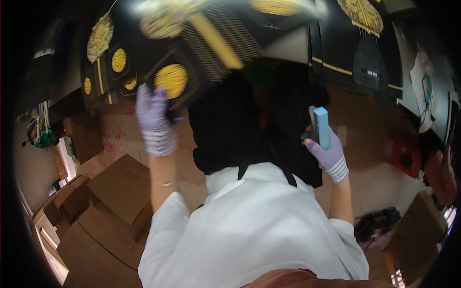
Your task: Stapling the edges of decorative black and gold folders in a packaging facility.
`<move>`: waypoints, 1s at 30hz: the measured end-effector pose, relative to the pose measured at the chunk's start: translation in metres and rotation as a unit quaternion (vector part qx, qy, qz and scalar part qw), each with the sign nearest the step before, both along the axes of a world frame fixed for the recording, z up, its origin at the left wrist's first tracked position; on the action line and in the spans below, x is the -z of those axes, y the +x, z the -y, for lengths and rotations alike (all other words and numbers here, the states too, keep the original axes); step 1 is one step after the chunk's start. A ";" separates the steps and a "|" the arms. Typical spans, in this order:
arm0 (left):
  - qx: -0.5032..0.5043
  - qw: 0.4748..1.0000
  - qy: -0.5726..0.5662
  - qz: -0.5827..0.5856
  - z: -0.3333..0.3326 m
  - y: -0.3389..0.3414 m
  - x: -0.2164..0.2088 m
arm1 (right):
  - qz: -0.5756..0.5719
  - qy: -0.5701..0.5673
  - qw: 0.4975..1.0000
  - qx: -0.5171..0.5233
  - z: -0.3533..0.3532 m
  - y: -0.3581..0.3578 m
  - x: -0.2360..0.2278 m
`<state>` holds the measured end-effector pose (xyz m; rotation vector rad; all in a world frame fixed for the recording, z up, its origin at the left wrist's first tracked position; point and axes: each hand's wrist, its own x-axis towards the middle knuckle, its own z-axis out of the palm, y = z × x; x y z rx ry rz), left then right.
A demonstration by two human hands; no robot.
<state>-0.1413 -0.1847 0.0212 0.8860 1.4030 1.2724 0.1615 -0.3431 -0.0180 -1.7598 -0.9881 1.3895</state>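
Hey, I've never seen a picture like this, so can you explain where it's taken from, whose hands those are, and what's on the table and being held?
There's no machine here: a camera worn on the person's head looks down, and its wide fisheye lens bends straight edges. The white short-sleeved shirt below is the wearer's own.

Both hands wear pale purple gloves with white-striped cuffs. The right hand holds a light-blue, stapler-like tool. The left hand is at the near edge of the black sheet material with yellow ovals on the work surface; blur hides whether it grips. Further right lies more black material with a yellow stripe. Brown cardboard boxes sit lower left.
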 end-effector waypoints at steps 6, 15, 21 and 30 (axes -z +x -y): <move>0.179 0.976 -0.028 0.118 0.042 0.137 0.043 | -0.015 -0.053 0.998 -0.036 0.014 -0.013 -0.014; 0.277 0.946 -0.067 0.153 0.053 0.148 0.062 | -0.034 -0.069 0.997 0.006 0.025 -0.019 0.002; 0.270 0.951 -0.109 0.107 0.049 0.142 0.052 | -0.016 -0.047 0.998 -0.040 0.013 -0.023 -0.008; 0.279 0.950 -0.107 0.095 0.060 0.143 0.043 | 0.100 -0.098 0.989 -0.039 -0.006 -0.037 -0.015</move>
